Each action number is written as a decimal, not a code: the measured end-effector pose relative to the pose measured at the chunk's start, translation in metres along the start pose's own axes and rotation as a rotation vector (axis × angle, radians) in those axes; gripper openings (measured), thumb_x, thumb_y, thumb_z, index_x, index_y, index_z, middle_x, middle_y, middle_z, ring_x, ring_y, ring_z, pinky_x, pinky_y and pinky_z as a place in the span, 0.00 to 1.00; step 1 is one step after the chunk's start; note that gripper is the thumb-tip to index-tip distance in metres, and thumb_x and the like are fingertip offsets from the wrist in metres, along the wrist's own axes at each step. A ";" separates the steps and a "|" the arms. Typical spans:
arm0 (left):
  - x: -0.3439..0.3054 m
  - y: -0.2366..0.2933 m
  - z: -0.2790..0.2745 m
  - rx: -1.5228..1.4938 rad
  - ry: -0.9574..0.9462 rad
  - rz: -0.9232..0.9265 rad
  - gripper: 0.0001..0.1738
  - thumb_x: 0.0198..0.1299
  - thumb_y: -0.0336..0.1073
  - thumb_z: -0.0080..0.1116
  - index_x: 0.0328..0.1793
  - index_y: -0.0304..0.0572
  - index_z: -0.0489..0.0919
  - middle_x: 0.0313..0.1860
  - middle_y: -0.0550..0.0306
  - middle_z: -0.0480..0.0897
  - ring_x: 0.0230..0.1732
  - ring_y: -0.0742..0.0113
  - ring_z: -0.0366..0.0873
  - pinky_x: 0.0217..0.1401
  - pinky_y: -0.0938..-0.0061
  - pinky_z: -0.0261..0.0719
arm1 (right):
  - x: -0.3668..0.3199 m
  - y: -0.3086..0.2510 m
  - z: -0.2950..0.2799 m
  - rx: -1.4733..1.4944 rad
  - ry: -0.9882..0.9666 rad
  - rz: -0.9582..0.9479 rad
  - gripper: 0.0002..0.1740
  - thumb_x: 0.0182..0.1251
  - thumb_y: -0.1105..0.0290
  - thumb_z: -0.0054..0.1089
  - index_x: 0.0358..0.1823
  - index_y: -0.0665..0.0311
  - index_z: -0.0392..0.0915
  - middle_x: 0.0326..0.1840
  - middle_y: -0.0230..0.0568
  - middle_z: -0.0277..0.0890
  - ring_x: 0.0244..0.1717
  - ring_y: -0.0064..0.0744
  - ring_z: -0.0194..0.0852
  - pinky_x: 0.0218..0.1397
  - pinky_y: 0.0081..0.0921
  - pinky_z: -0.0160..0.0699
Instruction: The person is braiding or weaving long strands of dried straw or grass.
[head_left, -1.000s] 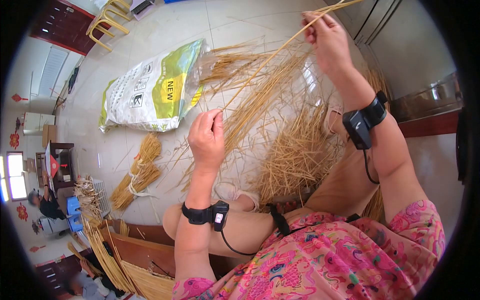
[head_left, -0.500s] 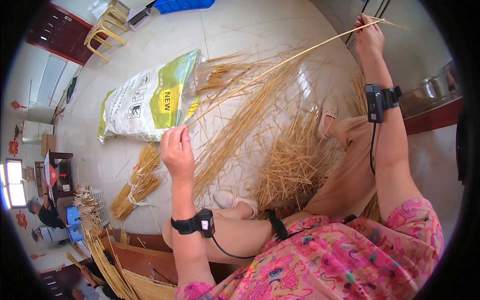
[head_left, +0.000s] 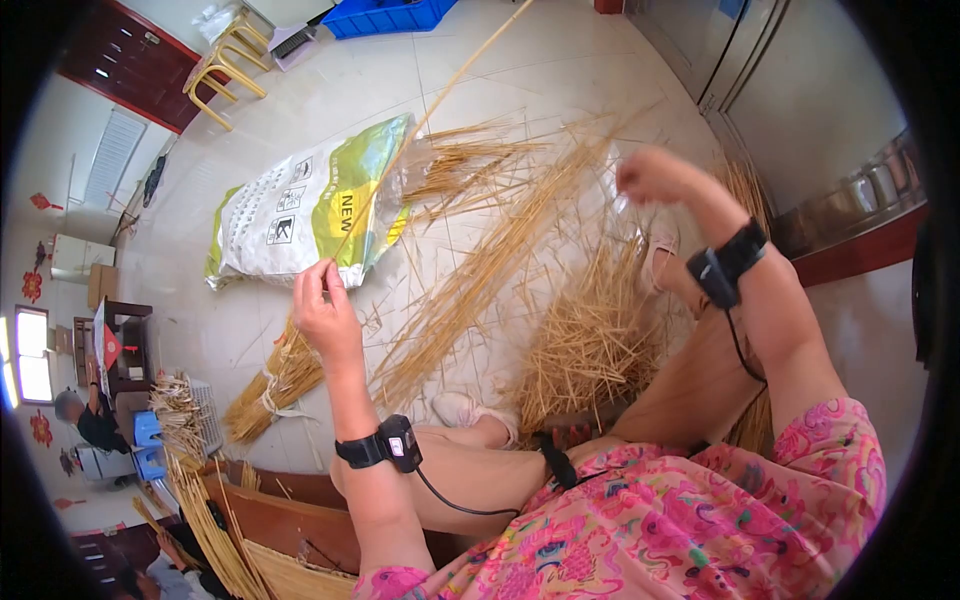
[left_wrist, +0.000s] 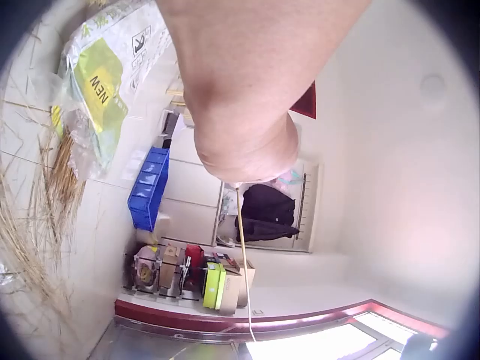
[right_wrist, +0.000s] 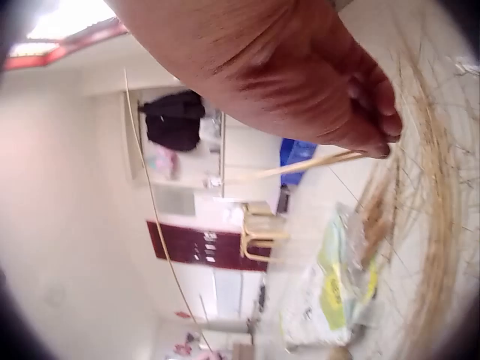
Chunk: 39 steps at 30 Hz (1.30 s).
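The left hand [head_left: 328, 312] pinches one end of a long straw stalk [head_left: 440, 96], which slants up over the bag and past the top of the head view. In the left wrist view the same stalk [left_wrist: 242, 247] sticks out beyond the hand [left_wrist: 247, 150]. Blurred in the head view, the right hand [head_left: 660, 178] is above the long loose straw [head_left: 500, 235] on the floor. The right wrist view shows the right hand [right_wrist: 330, 90] pinching a short piece of straw [right_wrist: 300, 166] between thumb and fingers.
A white and green bag [head_left: 300, 200] lies on the floor with straw at its mouth. Near it are a tied straw bundle [head_left: 272, 385], a pile of short straw [head_left: 590, 350], a blue crate [head_left: 388, 17] and a metal-legged stool [head_left: 225, 70]. Other people are at the far left.
The right hand has come down and inward from the upper right, away from the long stalk. The left hand has moved left, and its stalk has swung from pointing right to pointing upward.
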<state>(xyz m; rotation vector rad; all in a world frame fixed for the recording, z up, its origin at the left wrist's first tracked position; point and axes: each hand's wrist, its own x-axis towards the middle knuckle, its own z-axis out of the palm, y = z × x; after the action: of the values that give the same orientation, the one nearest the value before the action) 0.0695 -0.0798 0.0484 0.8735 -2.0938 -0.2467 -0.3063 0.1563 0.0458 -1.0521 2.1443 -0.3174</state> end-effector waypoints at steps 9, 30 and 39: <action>-0.009 0.015 0.011 -0.031 -0.097 0.048 0.04 0.58 0.27 0.55 0.39 0.37 0.78 0.34 0.53 0.78 0.38 0.55 0.76 0.42 0.67 0.73 | -0.008 -0.059 0.006 0.542 0.116 -0.326 0.19 0.60 0.66 0.63 0.49 0.69 0.77 0.28 0.34 0.76 0.29 0.19 0.71 0.31 0.16 0.71; -0.015 0.094 0.042 -0.419 -0.376 0.119 0.15 0.61 0.31 0.54 0.55 0.43 0.72 0.42 0.49 0.80 0.41 0.53 0.80 0.41 0.65 0.77 | -0.018 -0.148 0.104 1.172 -0.047 -0.573 0.09 0.70 0.67 0.53 0.42 0.64 0.76 0.30 0.30 0.77 0.30 0.15 0.72 0.34 0.14 0.73; -0.013 0.079 0.043 -0.285 -0.196 0.191 0.04 0.58 0.29 0.58 0.40 0.41 0.76 0.29 0.53 0.79 0.27 0.55 0.78 0.28 0.67 0.74 | -0.017 -0.154 0.100 1.323 0.029 -0.511 0.12 0.66 0.70 0.56 0.48 0.67 0.73 0.35 0.34 0.78 0.32 0.18 0.75 0.35 0.15 0.76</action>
<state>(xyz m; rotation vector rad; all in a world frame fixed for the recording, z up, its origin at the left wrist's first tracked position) 0.0023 -0.0184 0.0488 0.4930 -2.2344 -0.5313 -0.1390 0.0804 0.0589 -0.6961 1.1343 -1.6775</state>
